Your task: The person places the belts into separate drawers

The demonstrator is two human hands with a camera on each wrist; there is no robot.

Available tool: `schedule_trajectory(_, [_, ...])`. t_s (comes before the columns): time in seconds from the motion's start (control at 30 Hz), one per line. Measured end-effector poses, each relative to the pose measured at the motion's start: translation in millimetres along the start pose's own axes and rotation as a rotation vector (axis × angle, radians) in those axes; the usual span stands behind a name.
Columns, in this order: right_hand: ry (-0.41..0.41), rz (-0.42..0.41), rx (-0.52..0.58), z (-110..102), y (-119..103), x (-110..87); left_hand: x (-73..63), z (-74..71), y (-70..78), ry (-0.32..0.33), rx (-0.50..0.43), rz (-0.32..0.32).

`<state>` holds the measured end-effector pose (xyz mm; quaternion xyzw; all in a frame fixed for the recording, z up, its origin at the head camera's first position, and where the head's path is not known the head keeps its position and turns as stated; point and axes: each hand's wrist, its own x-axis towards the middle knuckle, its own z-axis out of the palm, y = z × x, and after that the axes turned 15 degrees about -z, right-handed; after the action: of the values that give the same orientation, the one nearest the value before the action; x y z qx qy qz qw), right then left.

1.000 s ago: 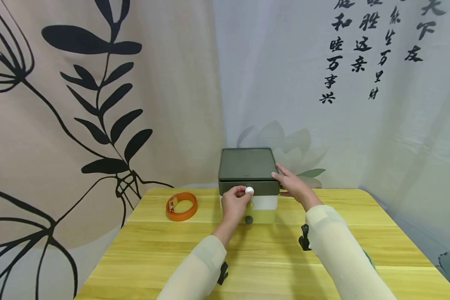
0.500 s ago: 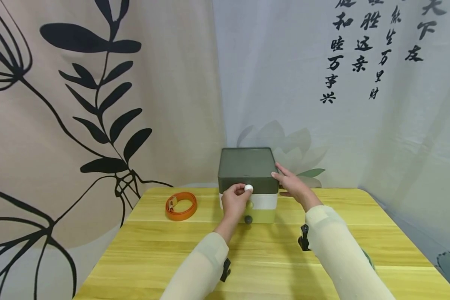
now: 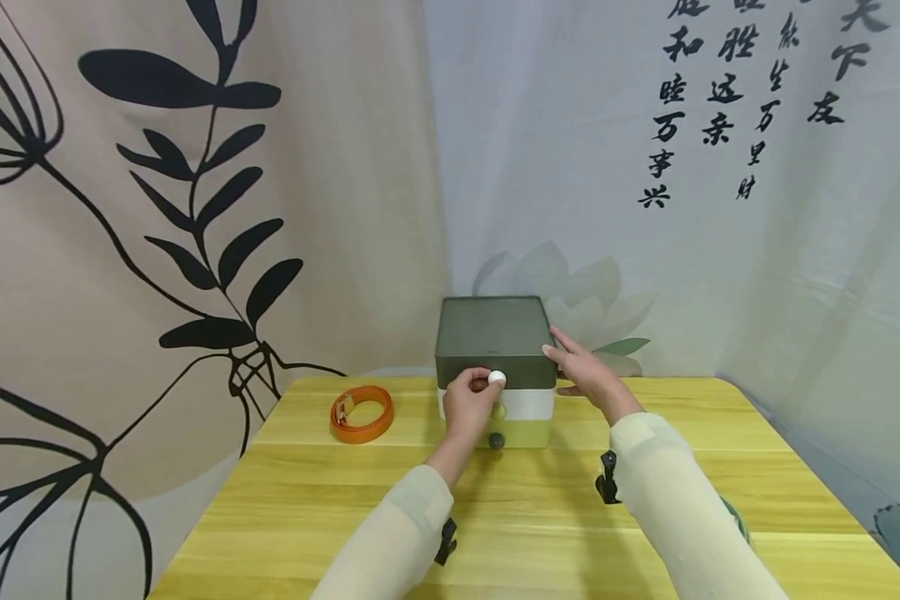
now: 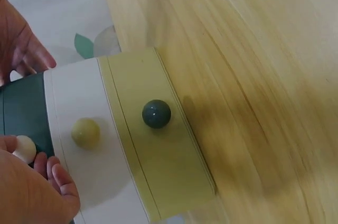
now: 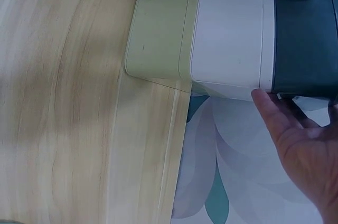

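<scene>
A small chest of drawers [image 3: 495,325] stands at the back of the wooden table, its tiers dark green, white and yellow-green from top to bottom. My left hand [image 3: 468,404] pinches the white knob [image 3: 497,377] of the top drawer [image 3: 450,372], whose front sits flush under the dark top. Fingers spread, my right hand [image 3: 588,379] rests against the chest's right side, near its upper front corner. Below the pinched knob are a yellow knob [image 4: 85,133] on the white drawer and a dark grey knob [image 4: 157,114] on the yellow-green one.
A coiled orange belt [image 3: 362,414] with a gold buckle lies left of the chest. Part of a green round object [image 3: 737,518] shows behind the right sleeve. A printed curtain [image 3: 360,208] hangs right behind the table.
The top drawer has gone in: the dark gap above its front, seen a second ago, has closed. My left hand moved slightly away from me with the knob; my right hand stayed put.
</scene>
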<state>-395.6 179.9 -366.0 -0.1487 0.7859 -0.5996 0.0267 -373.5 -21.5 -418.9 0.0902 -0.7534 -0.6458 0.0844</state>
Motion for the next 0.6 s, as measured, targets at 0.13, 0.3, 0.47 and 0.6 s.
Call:
schedule_trajectory(0.13, [0.0,-0.002,0.003,0,1,-1.2,-2.1,-1.8,-3.6,-0.009,0.015,-0.009])
schedule_trajectory(0.3, [0.006,-0.01,0.005,1,1,-1.5,-3.4,-3.7,-9.0,0.001,0.01,-0.01])
schedule_trajectory(0.47, [0.01,-0.012,0.023,1,2,-0.3,-3.2,-5.9,-16.0,0.021,0.006,-0.004])
schedule_trajectory(0.6, [0.013,-0.013,0.018,1,3,0.9,-2.7,-6.3,-23.7,0.028,-0.003,0.002])
